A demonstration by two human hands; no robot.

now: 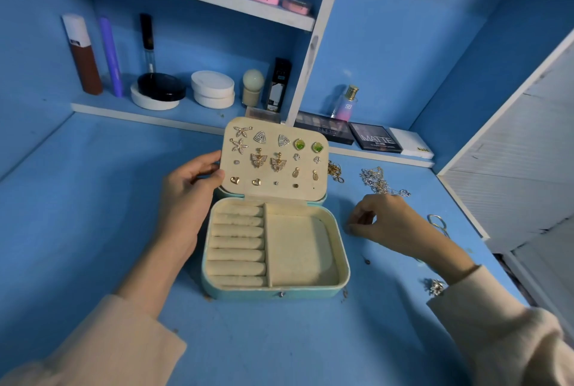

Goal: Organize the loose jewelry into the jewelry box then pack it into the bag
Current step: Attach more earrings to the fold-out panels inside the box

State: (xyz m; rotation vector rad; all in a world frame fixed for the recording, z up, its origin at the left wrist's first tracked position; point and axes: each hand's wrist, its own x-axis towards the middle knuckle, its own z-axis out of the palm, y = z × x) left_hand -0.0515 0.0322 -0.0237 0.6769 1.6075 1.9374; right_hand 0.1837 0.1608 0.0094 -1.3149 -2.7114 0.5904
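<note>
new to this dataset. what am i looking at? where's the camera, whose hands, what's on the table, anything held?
There is no robot: a person works with bare hands, and the single picture comes from a camera on their head, looking forward and down. On the blue table stands an open teal jewelry box with ring rolls on its left and a plain compartment on its right. Its raised lid carries pairs of earrings. The left hand grips the lid's left edge. The right hand is by the table right of the box, its fingers curled as if pinching; whether they hold anything is too small to tell. Loose pieces lie to the right: a gold chain, a silver chain. Cosmetics fill the shelves behind.
</note>
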